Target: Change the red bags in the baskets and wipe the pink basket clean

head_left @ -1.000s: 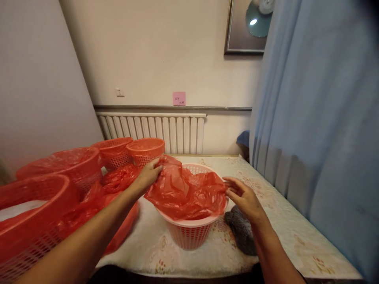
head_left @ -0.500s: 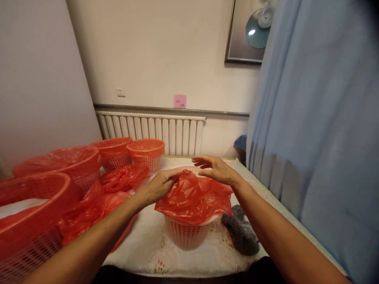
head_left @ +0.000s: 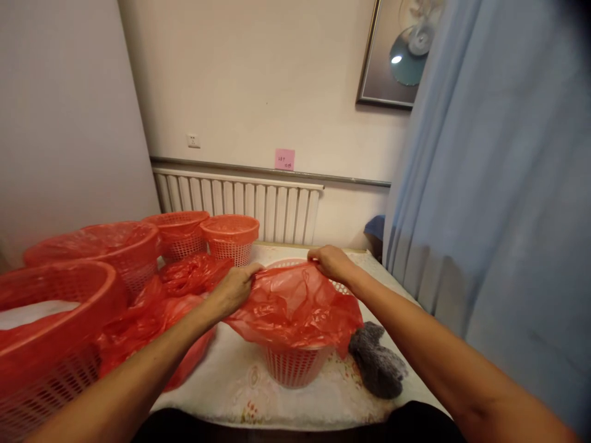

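Observation:
Directly ahead stands a white plastic basket [head_left: 295, 369] with a perforated wall. A thin red plastic bag [head_left: 300, 301] lies over its mouth and hangs down past the front rim. My left hand [head_left: 235, 286] is closed on the bag's edge at the left. At the far side of the rim my right hand [head_left: 331, 263] pinches the same edge, which is stretched taut between both hands. The back of the basket's rim shows behind the bag. A dark grey fuzzy cloth item [head_left: 377, 360] lies right of the basket.
Several baskets lined with red bags stand at the left, among them a small one [head_left: 231, 246] at the back and a large one [head_left: 55, 351] in front. Crumpled red bags [head_left: 157, 326] lie beside them. A blue curtain [head_left: 498, 184] hangs at the right; a radiator [head_left: 240, 203] lines the wall.
My right hand has gone from spread above the basket to gripping the bag's edge. My left hand has pulled the bag leftward, and the bag is now spread wider.

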Available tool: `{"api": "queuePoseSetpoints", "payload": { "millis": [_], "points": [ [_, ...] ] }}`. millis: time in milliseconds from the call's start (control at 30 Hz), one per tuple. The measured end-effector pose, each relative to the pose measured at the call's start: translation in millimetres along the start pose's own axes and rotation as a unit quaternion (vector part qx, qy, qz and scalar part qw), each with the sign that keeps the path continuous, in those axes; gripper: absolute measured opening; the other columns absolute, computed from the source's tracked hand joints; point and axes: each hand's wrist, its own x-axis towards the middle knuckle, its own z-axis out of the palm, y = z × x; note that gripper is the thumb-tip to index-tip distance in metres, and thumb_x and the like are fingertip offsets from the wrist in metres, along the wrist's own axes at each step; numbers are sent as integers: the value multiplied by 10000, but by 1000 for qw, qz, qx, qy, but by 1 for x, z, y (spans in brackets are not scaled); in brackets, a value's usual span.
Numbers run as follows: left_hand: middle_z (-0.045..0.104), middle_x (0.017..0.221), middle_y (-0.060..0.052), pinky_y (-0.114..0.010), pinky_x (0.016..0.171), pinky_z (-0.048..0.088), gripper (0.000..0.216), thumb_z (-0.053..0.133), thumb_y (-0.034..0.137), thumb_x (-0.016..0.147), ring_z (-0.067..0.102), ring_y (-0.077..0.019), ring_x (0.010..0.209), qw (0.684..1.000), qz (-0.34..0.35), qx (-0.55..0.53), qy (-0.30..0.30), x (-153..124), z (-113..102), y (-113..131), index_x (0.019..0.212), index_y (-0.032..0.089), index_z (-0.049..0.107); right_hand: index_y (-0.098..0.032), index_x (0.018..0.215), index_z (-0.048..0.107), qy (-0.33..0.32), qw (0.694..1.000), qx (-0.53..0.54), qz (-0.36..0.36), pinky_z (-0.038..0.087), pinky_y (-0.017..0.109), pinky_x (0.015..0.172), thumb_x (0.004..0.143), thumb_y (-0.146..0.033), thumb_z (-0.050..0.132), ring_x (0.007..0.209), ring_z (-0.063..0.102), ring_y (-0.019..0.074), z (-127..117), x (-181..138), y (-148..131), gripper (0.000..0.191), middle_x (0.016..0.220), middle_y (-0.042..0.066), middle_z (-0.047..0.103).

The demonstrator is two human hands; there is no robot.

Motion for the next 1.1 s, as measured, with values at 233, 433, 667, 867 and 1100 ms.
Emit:
{"api": "queuePoseSetpoints", "payload": {
  "millis": [233, 433, 667, 867, 1100],
  "points": [
    [713, 781, -29, -241, 651, 432, 323, 365, 156, 825, 635, -169, 713, 993, -76, 83, -16, 3, 3, -31, 858, 190, 685, -133, 934, 677, 72, 988, -24, 134, 387, 290, 802, 857, -121, 425, 1000, 581, 232, 11, 2, 38, 264, 1041, 176, 639],
    [687, 1058, -135, -355, 859, 434, 349, 421, 101, 802, 625, -260, 992, 980, -107, 165, 9, 5, -1, -18, 1041, 171, 665, -134, 775, 663, 5, 982, 95, 165, 388, 206, 592, 742, -92, 434, 645, 580, 132, 14, 12, 44, 235, 679, 33, 649],
    [694, 1095, -105, -306, 872, 441, 341, 490, 222, 834, 616, -235, 1038, 983, -119, 137, -19, 38, 17, -2, 1139, 167, 631, -154, 703, 649, -69, 971, 184, 136, 348, 198, 552, 710, -147, 478, 570, 484, 99, 28, 10, 49, 171, 608, -37, 574],
    [681, 695, -33, -256, 633, 425, 274, 474, 322, 857, 624, -181, 688, 983, -153, 86, -52, 57, 34, -26, 772, 159, 677, -163, 568, 599, -93, 969, 176, 149, 316, 223, 564, 731, -215, 529, 571, 441, 108, 40, 12, 70, 185, 538, -35, 520],
    [681, 906, -82, -310, 804, 403, 232, 435, 214, 883, 598, -216, 922, 978, -186, 89, 20, 74, 33, -63, 866, 157, 660, -170, 637, 604, -35, 966, 158, 201, 299, 231, 567, 798, -237, 451, 586, 457, 123, 60, 23, 95, 232, 572, -4, 550]
  ]
}}
